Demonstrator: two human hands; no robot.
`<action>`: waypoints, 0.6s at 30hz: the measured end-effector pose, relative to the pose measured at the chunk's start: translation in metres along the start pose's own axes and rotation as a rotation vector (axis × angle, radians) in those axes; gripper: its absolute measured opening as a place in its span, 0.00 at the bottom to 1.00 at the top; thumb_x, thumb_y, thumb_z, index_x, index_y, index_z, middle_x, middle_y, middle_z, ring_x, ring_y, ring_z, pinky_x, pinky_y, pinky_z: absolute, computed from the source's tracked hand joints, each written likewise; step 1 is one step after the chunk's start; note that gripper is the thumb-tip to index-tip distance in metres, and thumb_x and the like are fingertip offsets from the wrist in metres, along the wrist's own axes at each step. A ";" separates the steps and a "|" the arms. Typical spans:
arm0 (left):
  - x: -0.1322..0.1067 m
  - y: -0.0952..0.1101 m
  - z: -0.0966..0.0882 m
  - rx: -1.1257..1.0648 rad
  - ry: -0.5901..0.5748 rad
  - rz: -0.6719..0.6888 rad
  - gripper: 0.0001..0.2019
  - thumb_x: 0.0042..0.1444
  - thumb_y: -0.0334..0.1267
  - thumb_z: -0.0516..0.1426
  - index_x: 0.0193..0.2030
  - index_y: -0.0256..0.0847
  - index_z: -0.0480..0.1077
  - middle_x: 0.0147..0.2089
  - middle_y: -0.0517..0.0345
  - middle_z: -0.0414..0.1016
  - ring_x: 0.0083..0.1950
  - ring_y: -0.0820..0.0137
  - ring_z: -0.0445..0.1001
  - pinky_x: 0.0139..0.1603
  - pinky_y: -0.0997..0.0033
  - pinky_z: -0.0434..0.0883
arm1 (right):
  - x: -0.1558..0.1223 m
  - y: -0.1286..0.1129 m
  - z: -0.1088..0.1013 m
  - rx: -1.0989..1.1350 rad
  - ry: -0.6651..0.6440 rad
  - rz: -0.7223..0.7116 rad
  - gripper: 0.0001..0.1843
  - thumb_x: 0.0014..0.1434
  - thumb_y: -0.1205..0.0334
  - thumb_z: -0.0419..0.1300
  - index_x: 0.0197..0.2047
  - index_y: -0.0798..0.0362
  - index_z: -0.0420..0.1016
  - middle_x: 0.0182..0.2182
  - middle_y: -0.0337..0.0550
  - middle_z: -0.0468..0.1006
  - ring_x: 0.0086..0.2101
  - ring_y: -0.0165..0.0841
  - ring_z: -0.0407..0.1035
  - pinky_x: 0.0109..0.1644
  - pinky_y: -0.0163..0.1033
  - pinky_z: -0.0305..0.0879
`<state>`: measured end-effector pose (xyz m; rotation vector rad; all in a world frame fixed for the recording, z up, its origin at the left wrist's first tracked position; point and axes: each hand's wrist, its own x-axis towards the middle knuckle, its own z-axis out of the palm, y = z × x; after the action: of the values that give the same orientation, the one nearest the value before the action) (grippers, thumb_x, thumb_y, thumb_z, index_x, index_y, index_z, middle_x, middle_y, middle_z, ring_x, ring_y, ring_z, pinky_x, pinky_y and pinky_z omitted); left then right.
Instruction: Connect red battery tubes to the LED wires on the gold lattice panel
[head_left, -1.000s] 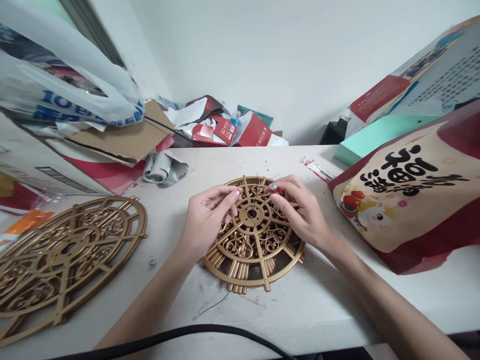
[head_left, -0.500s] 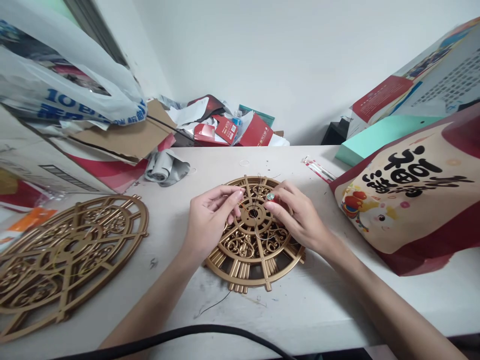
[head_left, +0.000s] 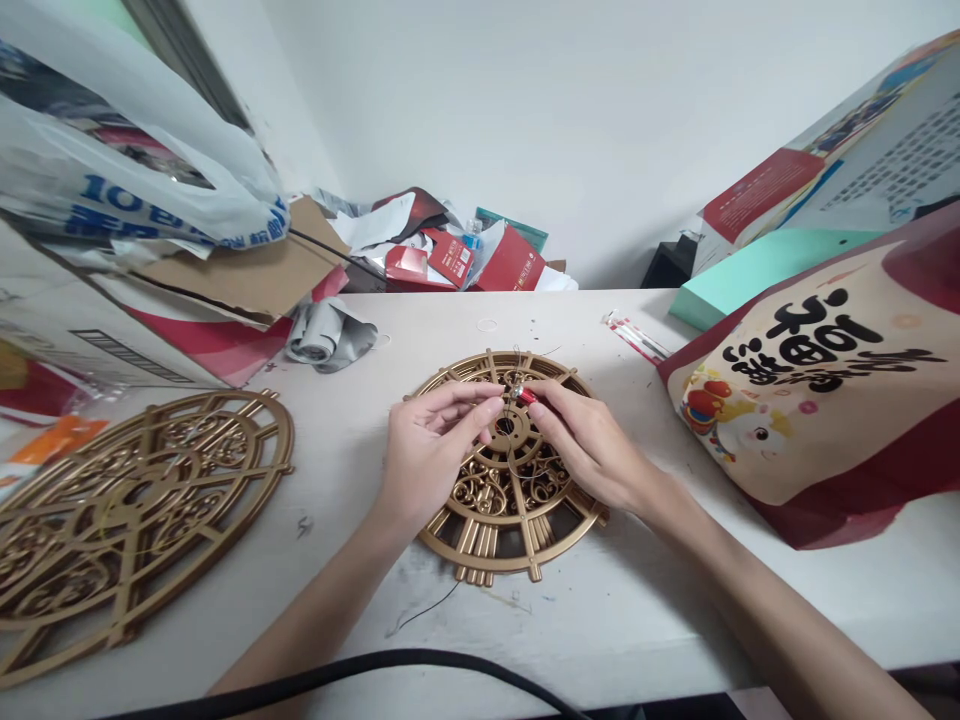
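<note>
Pinching red cylinder [head_left: 527, 396]—right hand [head_left: 589, 435], “10” bag [head_left: 225, 165]

I'm in soft, cool, fairly even light. The wall [head_left: 540, 130] is pale, dimming toward the right, and my right forearm [head_left: 720, 550] throws a blurry shadow on the table [head_left: 645, 620]. Dull gleams run along the near wheel [head_left: 480, 551]. The wide lens stretches the left wheel [head_left: 127, 520] and the bag [head_left: 817, 410]. At my fingers [head_left: 469, 425], wire [head_left: 513, 462] and red piece [head_left: 527, 396] lack fine detail.
</note>
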<state>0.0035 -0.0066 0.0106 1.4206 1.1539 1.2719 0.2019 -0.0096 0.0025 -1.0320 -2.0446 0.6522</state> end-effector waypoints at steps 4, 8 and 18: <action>-0.002 -0.001 0.002 -0.003 -0.011 0.012 0.09 0.56 0.41 0.67 0.42 0.43 0.81 0.33 0.57 0.81 0.30 0.74 0.75 0.31 0.75 0.73 | -0.002 0.000 0.002 0.032 0.005 -0.015 0.17 0.76 0.53 0.47 0.60 0.50 0.67 0.52 0.49 0.80 0.48 0.42 0.75 0.51 0.50 0.70; -0.003 0.000 0.003 -0.007 -0.017 0.009 0.09 0.56 0.41 0.67 0.42 0.43 0.81 0.35 0.57 0.82 0.30 0.73 0.76 0.32 0.74 0.74 | -0.002 0.000 0.004 0.057 0.011 -0.020 0.17 0.76 0.53 0.48 0.61 0.49 0.67 0.53 0.49 0.79 0.49 0.43 0.76 0.52 0.52 0.71; -0.004 -0.002 0.003 -0.009 -0.020 0.019 0.09 0.57 0.42 0.67 0.42 0.43 0.80 0.30 0.58 0.79 0.30 0.72 0.75 0.31 0.72 0.73 | -0.002 0.000 0.005 0.128 0.018 -0.040 0.17 0.75 0.53 0.49 0.62 0.48 0.67 0.54 0.49 0.79 0.51 0.42 0.75 0.55 0.53 0.70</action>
<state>0.0065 -0.0100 0.0082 1.4369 1.1225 1.2719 0.1987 -0.0116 -0.0017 -0.9176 -1.9757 0.7402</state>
